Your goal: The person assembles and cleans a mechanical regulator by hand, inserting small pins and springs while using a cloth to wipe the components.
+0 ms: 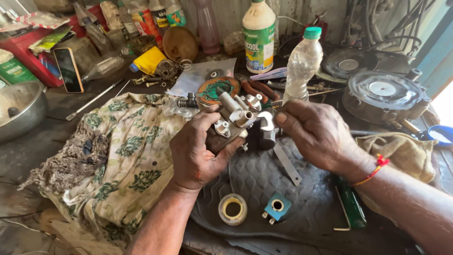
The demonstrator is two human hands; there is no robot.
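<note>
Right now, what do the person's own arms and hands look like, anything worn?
Both forearms are bare, no sleeves in view and no gloves. The left hand shows dark grime on the fingers. The right hand is also grimy and has a red-orange thread bracelet on the wrist. No rings or watch visible.

Metal valve body (232, 120) tilted, held above rubber mat; wrench (273, 141) head against it.

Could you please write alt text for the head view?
A left hand grips a metal valve body while the right hand works a wrench on it, above a dark rubber mat on a cluttered workbench.
</note>
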